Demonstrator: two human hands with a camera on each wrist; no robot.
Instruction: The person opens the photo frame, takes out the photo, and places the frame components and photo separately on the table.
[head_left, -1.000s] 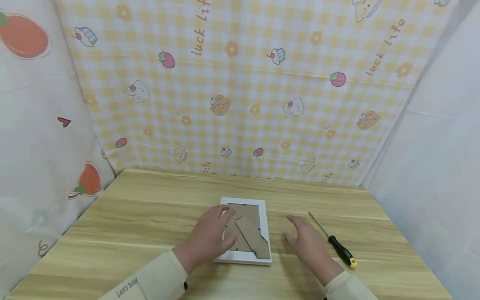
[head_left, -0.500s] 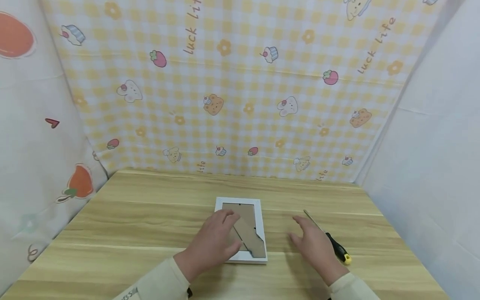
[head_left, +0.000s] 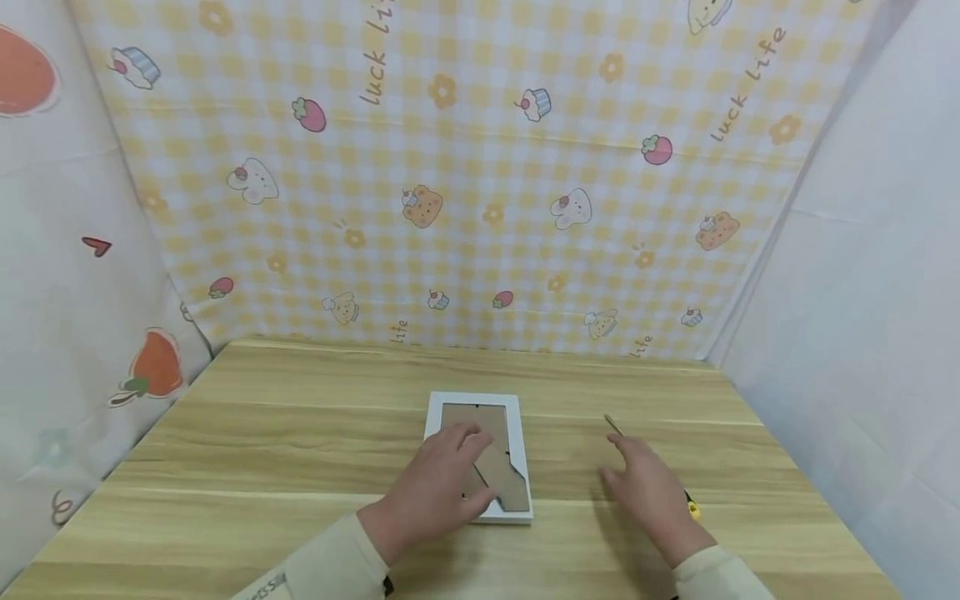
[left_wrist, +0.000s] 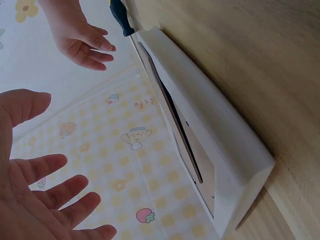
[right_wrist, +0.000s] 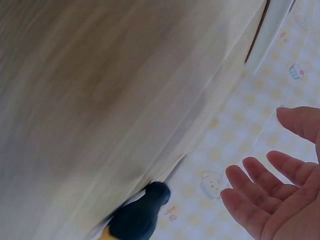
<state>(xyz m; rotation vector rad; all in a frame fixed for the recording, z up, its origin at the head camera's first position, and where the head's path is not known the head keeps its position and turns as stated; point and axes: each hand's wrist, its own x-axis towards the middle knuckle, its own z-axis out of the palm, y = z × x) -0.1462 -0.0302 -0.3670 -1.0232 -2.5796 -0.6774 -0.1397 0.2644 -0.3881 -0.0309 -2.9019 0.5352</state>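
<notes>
A white picture frame (head_left: pixel 522 433) lies back side up on the wooden table, its brown backing board (head_left: pixel 491 421) and stand facing up. Over its left half hovers my left hand (head_left: pixel 435 487), fingers relaxed and apart, a gap between it and the frame in the left wrist view. My right hand (head_left: pixel 648 496) is above the screwdriver (head_left: pixel 693 506), covering most of it in the head view; only the shaft tip and handle end show. In the right wrist view the black handle (right_wrist: pixel 137 215) lies apart from the relaxed fingers, which hold nothing.
The wooden table (head_left: pixel 300 417) meets a yellow checked cloth (head_left: pixel 480 167) at its back edge. White cloths hang at the left (head_left: pixel 75 333) and the right (head_left: pixel 847 333).
The head view has shifted, so things sit further left in it. My right hand has moved right, over the screwdriver. My left hand has moved slightly right over the picture frame.
</notes>
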